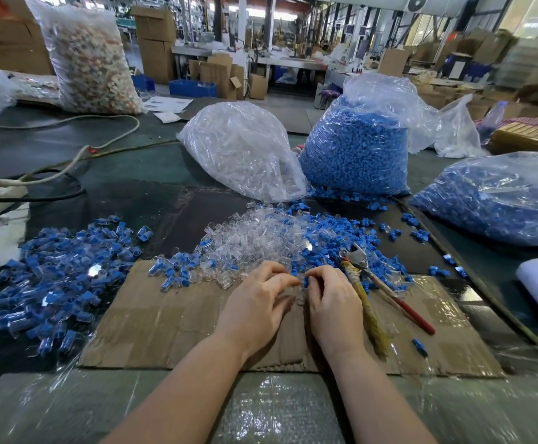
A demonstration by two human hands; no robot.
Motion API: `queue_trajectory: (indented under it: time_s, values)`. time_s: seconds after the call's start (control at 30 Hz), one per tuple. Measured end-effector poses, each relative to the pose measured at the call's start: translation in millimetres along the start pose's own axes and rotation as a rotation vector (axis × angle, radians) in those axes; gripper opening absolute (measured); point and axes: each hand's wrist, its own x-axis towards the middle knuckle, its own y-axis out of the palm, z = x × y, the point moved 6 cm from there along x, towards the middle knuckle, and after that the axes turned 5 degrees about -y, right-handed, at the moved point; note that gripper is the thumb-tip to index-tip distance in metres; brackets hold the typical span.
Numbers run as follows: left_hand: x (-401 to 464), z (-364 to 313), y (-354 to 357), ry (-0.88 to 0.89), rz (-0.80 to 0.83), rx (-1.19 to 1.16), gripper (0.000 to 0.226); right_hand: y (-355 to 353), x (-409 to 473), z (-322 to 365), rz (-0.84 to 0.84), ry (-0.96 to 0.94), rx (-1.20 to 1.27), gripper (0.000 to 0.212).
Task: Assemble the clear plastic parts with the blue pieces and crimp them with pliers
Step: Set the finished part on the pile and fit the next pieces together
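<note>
**Many units assembled, far more stock still loose: bench inventory**

Item 1. Finished pile (59,277): a broad heap of clear shells with blue inserts seated inside, lying on the dark table to the left of the cardboard sheet (171,328). Judged to be completed work, though whether each has been crimped cannot be read at this size.

Item 2. Loose clear parts (255,241): a mound at the centre, just beyond the hands, unassembled.

Item 3. Loose blue pieces (351,232): scattered to the right of the clear mound and around the tool.

Item 4. Pliers (386,286): lying on the cardboard just right of the right hand, red-tipped handle pointing toward the near right, held by nobody.

Item 5. Left hand (258,302): fingers curled, pinching what appears to be a clear part at the fingertips; the part is nearly invisible against the skin.

Item 6. Right hand (328,299): fingers curled, pinching a small blue piece (306,281) and holding it up to the left hand's fingertips.

Item 7. Reserve stock: one bag of clear parts (245,149) and two bags of blue pieces (357,149) (498,200) behind and to the right, all well filled.

Status: one unit is at the mating step, crimping not yet begun. Judging by the reserve, the greater share of the job remains.
</note>
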Motion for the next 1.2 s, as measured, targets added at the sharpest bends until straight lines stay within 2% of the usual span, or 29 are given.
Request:
queue_trajectory:
  time_s: [0.1,0.2,0.33,0.43,0.53,0.83,1.2]
  values:
    - [0,-7,8,0.111,0.094,0.093,0.034,-4,1,-3,-0.045,0.039,0.060,0.009]
    - [1,-7,10,0.110,0.130,0.042,0.026,-5,1,-4,-0.050,0.059,0.075,0.010]
    - [2,1,4,-0.007,0.046,-0.058,0.011,-3,0,-5,-0.027,0.068,0.067,0.011]
    - [3,5,-1,-0.063,-0.001,-0.098,0.016,-2,1,-5,0.005,0.066,0.032,0.014]
    - [3,6,0,-0.080,0.018,-0.111,0.022,0,1,-5,0.035,0.055,-0.033,0.015]
    - [-1,10,-4,-0.156,-0.034,-0.119,0.012,5,0,-3,0.051,0.025,-0.098,0.010]
    - [-4,12,-10,-0.204,-0.102,-0.162,0.028,5,0,-3,0.050,-0.001,-0.089,0.009]
